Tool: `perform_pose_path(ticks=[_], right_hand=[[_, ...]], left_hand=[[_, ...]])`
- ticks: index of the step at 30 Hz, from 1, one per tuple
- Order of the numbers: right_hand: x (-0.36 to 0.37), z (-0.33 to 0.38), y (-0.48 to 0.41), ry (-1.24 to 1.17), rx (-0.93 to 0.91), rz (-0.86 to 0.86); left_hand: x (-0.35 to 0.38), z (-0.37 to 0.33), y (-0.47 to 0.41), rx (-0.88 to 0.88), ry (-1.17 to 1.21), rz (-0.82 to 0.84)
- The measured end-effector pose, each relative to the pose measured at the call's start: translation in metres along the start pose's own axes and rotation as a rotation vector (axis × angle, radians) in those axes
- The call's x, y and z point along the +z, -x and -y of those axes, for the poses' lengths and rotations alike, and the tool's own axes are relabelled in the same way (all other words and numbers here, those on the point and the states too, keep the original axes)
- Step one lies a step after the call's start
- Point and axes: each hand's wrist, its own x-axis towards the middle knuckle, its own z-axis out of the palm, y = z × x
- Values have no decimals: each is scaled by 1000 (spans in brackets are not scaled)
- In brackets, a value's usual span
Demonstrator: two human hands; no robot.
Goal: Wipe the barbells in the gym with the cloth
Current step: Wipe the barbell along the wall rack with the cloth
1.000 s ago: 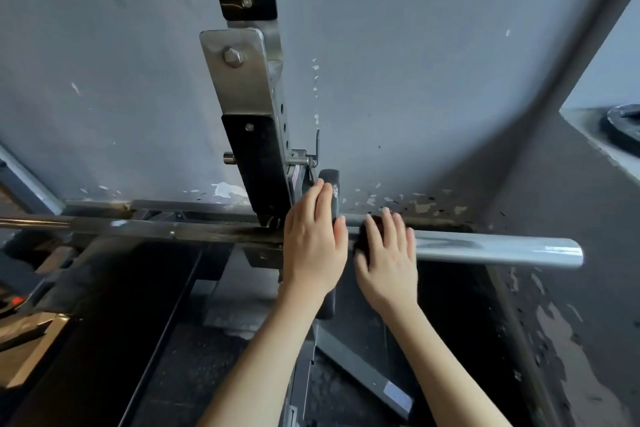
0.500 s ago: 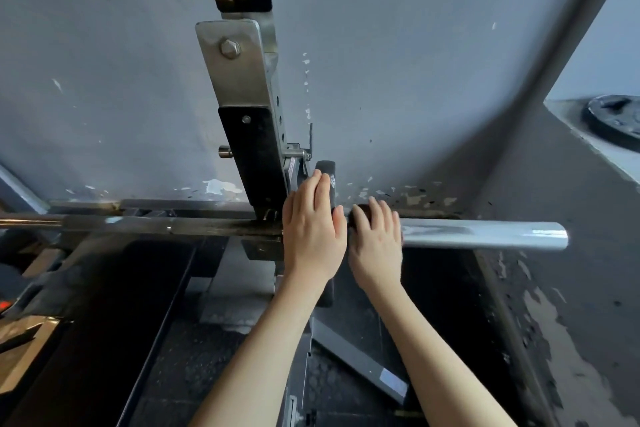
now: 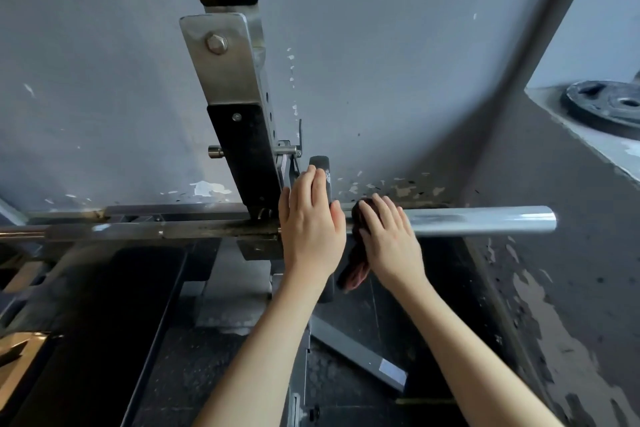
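A steel barbell lies across the rack, its dark shaft (image 3: 138, 230) running left and its shiny sleeve (image 3: 485, 220) pointing right. My right hand (image 3: 391, 239) grips a dark reddish cloth (image 3: 355, 270) wrapped over the inner part of the sleeve, and a tail of the cloth hangs below the bar. My left hand (image 3: 311, 229) rests with straight fingers over a thin black plate (image 3: 320, 163) at the sleeve's collar, right beside the rack upright.
The rack's steel and black upright (image 3: 239, 97) rises just left of my hands, in front of a grey wall. A black bench pad (image 3: 114, 322) sits at lower left. A dark weight plate (image 3: 602, 107) lies on a ledge at far right. A grey frame foot (image 3: 360, 354) crosses the floor below.
My right hand has slid the cloth slightly to the right along the sleeve, and the cloth's tail now shows below the bar. My left hand stays on the black plate.
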Motion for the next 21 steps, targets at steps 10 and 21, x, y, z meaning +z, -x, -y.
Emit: perform_pose_path(ticks=[10, 21], right_hand=[[8, 14, 0, -63, 150, -127], [-4, -17, -21, -47, 478, -228]], left_hand=[[-1, -4, 0, -16, -44, 12], [-3, -6, 0, -18, -92, 30]])
